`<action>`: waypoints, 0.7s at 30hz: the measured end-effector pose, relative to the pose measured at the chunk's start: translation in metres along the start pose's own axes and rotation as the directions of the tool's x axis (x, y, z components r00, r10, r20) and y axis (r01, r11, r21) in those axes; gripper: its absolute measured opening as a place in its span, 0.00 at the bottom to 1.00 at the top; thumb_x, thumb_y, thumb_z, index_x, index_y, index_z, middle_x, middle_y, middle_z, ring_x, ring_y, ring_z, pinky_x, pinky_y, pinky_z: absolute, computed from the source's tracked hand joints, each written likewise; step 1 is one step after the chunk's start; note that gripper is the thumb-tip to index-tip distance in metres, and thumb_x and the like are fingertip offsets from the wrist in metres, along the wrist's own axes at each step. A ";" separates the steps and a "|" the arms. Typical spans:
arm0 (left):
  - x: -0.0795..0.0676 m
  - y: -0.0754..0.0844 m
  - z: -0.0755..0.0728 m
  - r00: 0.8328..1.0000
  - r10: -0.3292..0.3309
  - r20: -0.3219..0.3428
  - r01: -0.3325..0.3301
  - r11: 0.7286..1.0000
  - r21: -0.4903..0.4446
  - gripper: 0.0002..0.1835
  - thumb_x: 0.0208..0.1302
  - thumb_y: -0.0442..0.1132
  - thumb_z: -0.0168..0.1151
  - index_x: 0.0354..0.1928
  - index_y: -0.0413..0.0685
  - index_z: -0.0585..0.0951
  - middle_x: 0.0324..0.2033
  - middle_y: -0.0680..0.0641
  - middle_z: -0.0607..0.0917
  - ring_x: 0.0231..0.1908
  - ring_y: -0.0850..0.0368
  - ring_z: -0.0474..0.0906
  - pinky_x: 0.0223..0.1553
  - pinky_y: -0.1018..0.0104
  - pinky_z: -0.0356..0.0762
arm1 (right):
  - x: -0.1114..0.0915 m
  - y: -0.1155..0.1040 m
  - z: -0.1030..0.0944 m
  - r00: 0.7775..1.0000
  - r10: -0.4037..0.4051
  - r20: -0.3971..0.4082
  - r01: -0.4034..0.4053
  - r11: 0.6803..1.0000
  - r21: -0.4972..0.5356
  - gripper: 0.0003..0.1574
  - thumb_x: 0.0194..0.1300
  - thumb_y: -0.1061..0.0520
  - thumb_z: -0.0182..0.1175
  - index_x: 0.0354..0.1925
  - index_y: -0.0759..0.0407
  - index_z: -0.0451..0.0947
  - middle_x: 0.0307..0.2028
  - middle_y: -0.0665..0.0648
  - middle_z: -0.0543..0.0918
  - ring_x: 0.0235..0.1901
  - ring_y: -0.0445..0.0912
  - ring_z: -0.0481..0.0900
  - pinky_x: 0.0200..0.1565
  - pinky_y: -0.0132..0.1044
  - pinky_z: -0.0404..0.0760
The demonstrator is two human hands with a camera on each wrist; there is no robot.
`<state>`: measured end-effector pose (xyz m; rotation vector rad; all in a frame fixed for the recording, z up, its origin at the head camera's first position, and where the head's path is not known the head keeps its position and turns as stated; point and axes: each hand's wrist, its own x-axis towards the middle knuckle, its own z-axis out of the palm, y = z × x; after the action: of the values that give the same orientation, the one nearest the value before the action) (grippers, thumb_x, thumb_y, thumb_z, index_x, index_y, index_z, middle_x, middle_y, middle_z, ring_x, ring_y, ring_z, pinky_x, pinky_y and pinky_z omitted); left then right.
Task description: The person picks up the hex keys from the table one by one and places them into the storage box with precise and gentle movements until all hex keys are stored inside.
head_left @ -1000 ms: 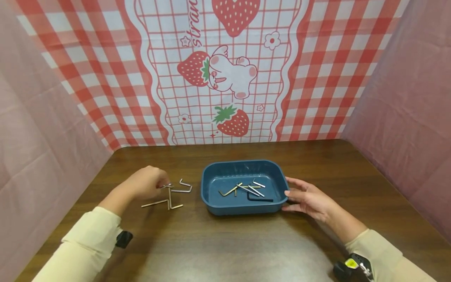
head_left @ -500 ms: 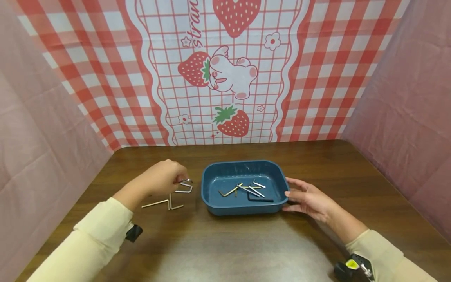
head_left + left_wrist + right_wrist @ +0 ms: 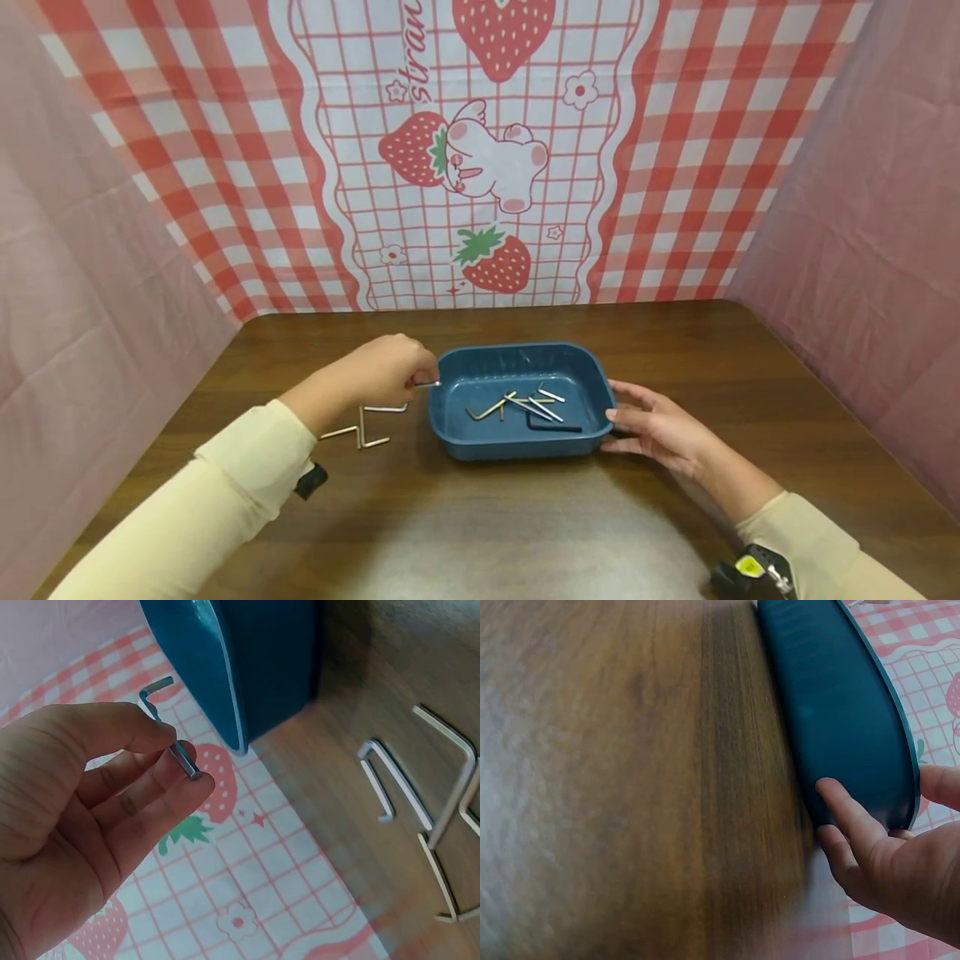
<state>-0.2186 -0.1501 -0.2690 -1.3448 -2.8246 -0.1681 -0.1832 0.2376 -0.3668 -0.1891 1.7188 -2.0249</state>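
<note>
My left hand (image 3: 390,367) pinches a silver hex key (image 3: 155,706) between thumb and fingertips, just beside the left rim of the blue tray (image 3: 495,450). In the left wrist view its bent short arm sticks out past the thumb. My right hand (image 3: 660,429) holds the tray's right end, thumb at the rim and fingers (image 3: 851,817) spread along the outer wall. Inside the tray lie several loose hex keys, among them a black hex key (image 3: 555,427) and a gold hex key (image 3: 491,407). Left of it, a silver hex key (image 3: 397,780) and gold hex keys (image 3: 375,442) rest on the table.
The brown wooden table (image 3: 480,525) stretches in front of the tray. A strawberry-print cloth (image 3: 480,167) hangs behind it, with pink cloth (image 3: 847,208) on both sides.
My left hand has moved right from above the loose hex keys to the tray's left rim, with a silver hex key in its fingers. The right hand and tray look unmoved.
</note>
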 end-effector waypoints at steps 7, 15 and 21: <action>0.015 0.009 0.003 0.999 0.017 0.034 -0.017 1.000 0.006 0.13 0.50 0.23 0.61 0.36 0.45 0.86 0.20 0.56 0.75 0.25 0.62 0.70 0.32 0.66 0.76 | 0.000 0.001 0.000 1.000 0.005 -0.009 -0.005 1.000 -0.007 0.47 0.71 0.63 0.53 0.75 0.68 0.35 0.66 0.75 0.58 0.53 0.55 0.79 0.54 0.58 0.75; 0.037 0.025 0.005 0.991 0.006 0.134 -0.011 0.999 0.042 0.15 0.52 0.24 0.59 0.38 0.48 0.86 0.21 0.58 0.77 0.26 0.62 0.71 0.31 0.66 0.75 | -0.001 0.002 0.001 1.000 0.000 -0.011 0.000 1.000 -0.012 0.47 0.72 0.62 0.53 0.75 0.68 0.36 0.67 0.74 0.58 0.52 0.54 0.79 0.54 0.58 0.75; 0.054 0.036 0.010 0.982 0.015 0.190 -0.025 0.998 0.055 0.15 0.57 0.24 0.60 0.40 0.49 0.87 0.31 0.53 0.85 0.32 0.61 0.77 0.36 0.66 0.80 | -0.001 0.002 0.002 1.000 -0.009 -0.011 0.009 1.000 -0.028 0.47 0.72 0.62 0.52 0.75 0.68 0.35 0.68 0.76 0.53 0.53 0.54 0.78 0.54 0.57 0.75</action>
<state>-0.2242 -0.0852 -0.2723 -1.4499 -2.9407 0.0437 -0.1814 0.2358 -0.3680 -0.1952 1.7564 -2.0130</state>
